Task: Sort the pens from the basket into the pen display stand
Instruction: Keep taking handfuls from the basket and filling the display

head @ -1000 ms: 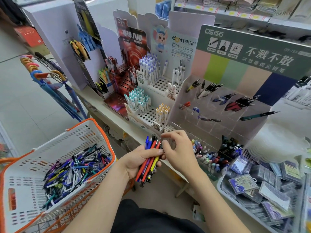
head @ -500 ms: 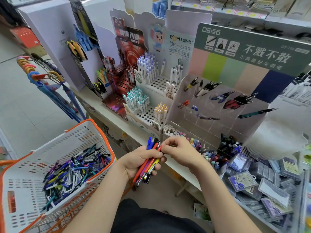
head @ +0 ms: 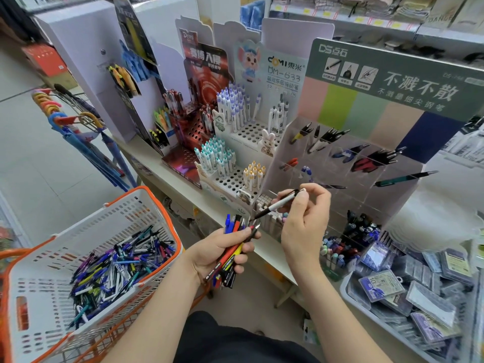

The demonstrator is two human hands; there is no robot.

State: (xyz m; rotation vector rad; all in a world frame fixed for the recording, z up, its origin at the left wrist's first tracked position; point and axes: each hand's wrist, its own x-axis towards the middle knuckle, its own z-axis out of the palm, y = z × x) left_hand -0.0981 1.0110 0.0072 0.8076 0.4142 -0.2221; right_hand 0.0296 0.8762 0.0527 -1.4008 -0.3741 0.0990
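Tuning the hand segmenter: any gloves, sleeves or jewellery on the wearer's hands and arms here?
None visible. The left hand and right hand are bare: no gloves, rings, watch or bands. The left forearm and right forearm are uncovered, with no sleeve edge in frame. The only clothing seen is a black garment at the bottom edge.

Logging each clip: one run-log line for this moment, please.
left hand: grips pen bundle | right hand: pinches white pen | basket: holds pens
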